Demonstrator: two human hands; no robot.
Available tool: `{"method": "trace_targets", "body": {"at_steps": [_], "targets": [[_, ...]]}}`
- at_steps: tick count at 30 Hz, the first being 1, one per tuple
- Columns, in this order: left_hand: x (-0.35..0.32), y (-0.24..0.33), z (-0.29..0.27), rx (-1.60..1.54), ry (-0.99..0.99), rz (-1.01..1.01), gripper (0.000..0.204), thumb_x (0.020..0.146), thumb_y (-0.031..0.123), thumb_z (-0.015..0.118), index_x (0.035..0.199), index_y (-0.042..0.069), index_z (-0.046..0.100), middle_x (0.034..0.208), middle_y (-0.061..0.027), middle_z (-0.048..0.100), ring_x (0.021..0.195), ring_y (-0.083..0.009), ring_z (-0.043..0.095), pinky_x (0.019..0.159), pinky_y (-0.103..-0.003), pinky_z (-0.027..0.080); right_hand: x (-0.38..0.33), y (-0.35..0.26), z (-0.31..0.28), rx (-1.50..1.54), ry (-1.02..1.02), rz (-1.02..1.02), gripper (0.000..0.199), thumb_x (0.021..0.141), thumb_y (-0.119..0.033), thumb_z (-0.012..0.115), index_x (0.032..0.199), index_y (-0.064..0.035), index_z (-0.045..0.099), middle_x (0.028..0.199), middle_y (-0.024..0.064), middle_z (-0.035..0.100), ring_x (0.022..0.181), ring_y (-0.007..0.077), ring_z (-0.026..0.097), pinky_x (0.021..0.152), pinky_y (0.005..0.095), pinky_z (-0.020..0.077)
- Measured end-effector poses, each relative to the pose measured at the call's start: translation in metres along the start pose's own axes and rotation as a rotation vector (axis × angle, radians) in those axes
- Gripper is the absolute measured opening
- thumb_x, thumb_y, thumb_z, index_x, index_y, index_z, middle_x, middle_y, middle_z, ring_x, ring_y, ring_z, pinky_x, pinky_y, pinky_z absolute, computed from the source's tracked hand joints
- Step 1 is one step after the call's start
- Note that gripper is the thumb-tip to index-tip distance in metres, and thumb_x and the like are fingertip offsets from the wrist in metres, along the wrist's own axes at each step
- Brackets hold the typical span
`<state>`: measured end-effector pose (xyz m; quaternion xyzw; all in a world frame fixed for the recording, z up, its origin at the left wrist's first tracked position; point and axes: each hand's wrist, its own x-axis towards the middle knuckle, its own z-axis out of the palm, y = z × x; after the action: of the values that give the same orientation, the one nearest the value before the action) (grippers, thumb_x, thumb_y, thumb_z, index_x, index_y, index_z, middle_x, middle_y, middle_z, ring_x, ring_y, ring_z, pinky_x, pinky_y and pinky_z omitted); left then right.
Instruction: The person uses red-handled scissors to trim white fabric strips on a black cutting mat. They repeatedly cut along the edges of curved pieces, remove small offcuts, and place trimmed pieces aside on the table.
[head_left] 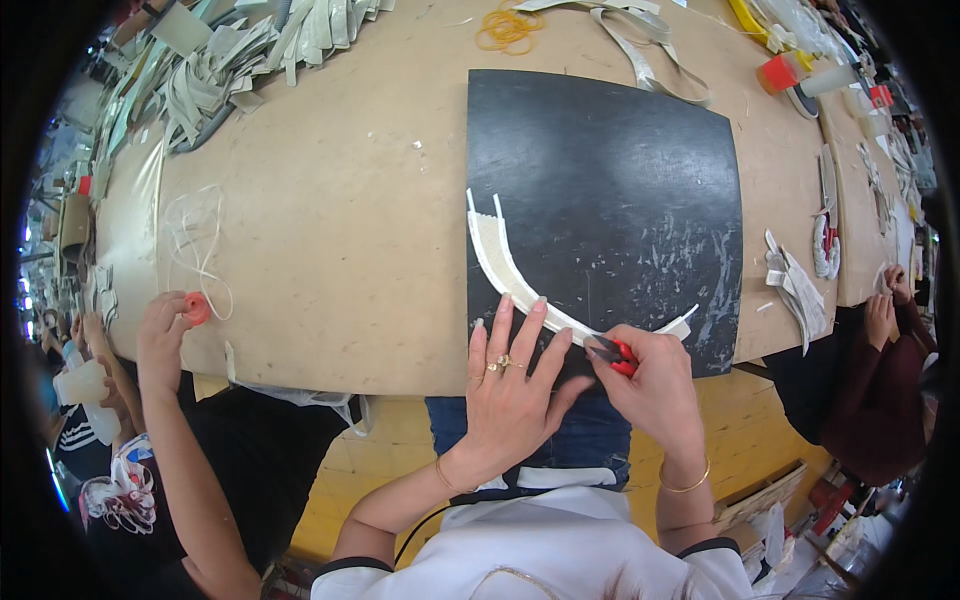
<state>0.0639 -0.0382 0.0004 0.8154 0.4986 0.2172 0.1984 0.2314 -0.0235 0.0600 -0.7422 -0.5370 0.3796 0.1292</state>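
A cream curved strip (493, 248) with white corded edges lies on a black board (620, 170), its ends turned up to the left and right. My left hand (505, 385) lies over it with the fingers spread, their tips on the strip near the middle of the curve. In my right hand (655, 385) is a pair of small red-handled snips (624, 359), gripped low down. Their dark blades point left and touch or nearly touch the strip's lower edge. Part of the strip is hidden under my right hand.
Bundles of grey-white strips (215, 85) lie at the far left. Orange rubber bands (508, 30) and a looped strip (640, 50) are beyond the board. White-handled scissors (826, 225) and cut pieces (795, 285) lie to the right. A co-worker's hand (162, 340) holds a red ring-shaped thing.
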Motion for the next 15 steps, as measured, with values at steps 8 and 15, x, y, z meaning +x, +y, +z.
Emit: {"method": "trace_targets", "body": {"at_steps": [8,15], "targets": [[0.022,-0.001,0.006,-0.205,0.081,-0.102,0.033,0.078,0.011,0.077,0.110,0.010,0.068,0.146,-0.0159,0.049,0.141,-0.0404,0.039,0.117,-0.058,0.015,0.005,0.001,-0.003,0.037,-0.076,-0.048,0.016,0.084,-0.018,0.071,0.082,-0.0014,0.069,0.060,0.0153,0.060,0.058,0.0360,0.061,0.056,0.0410,0.0452],[0.027,0.005,0.003,-0.206,0.106,-0.114,0.029,0.077,0.009,0.077,0.105,0.013,0.072,0.146,-0.0151,0.050,0.143,-0.0399,0.036,0.119,-0.059,0.002,0.015,0.006,-0.009,0.166,-0.146,-0.032,0.022,0.085,-0.018,0.070,0.078,0.0020,0.064,0.059,0.0179,0.056,0.054,0.0371,0.055,0.053,0.0407,0.0412]]}}
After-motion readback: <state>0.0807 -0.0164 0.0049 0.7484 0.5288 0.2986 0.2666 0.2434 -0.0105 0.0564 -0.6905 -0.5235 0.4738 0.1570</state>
